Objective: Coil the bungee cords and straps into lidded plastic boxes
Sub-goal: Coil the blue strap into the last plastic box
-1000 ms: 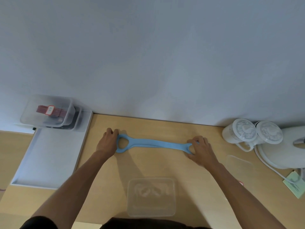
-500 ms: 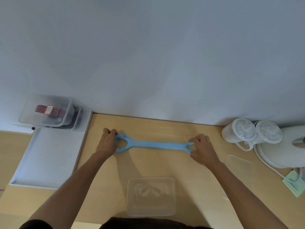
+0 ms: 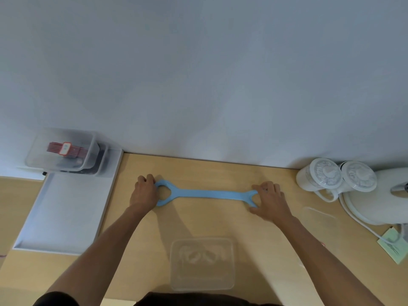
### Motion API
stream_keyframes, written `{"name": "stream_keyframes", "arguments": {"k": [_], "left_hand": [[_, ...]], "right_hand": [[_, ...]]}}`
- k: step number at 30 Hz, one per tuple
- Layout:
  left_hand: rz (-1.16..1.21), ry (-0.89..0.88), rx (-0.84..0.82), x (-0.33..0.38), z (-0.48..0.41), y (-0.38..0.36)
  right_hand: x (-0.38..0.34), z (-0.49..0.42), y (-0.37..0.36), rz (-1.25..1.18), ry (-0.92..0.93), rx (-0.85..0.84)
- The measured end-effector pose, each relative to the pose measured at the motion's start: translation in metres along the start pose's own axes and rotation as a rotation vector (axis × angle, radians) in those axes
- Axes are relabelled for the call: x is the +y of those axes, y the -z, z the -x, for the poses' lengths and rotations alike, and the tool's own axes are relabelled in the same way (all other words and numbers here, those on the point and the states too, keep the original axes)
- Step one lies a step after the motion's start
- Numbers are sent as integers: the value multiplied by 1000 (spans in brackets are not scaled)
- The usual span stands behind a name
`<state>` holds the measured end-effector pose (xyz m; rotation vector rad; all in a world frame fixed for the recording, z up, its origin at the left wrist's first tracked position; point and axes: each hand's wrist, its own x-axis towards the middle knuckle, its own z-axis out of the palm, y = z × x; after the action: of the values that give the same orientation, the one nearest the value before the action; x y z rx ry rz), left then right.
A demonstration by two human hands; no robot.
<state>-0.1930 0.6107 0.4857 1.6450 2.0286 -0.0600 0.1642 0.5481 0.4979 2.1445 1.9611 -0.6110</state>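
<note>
Now my left grip and right grip each pinch a looped end of the light-blue rubber strap; the far clear plastic box holds a red labelled bundle.

End loops of blue strap partly under left hand and right hand; red label print illegibly small.

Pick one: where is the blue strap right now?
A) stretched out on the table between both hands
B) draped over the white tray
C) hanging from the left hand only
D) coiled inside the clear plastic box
A: the blue strap lies straight along the wooden table, with the left hand holding one looped end and the right hand the other. It is apart from the clear plastic box.
</note>
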Motion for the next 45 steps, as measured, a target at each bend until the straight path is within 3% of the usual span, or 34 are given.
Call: {"name": "stream_keyframes", "arguments": {"k": [7,12,19,25,31,34,38,45], "left_hand": [[101,118,-28,5,-1,-3],[260,165,-70,9,-2,7],[498,66,-95,52,21,26],[670,9,-216,110,49,15],[758,-60,-323,148,63,0],[693,-176,-259,154,66,-5],[329,-402,-85,146,60,-15],[-58,-591,-137,147,67,-42]], "right_hand": [[-8,8,-3,-27,-1,122],[-43,6,2,-136,124,198],[-119,6,21,-466,314,30],[-134,14,41,-641,221,-129],[-104,24,40,-783,47,-14],[-81,26,38,-827,-23,72],[-45,27,37,-884,-136,149],[-1,27,19,-857,-288,124]]}}
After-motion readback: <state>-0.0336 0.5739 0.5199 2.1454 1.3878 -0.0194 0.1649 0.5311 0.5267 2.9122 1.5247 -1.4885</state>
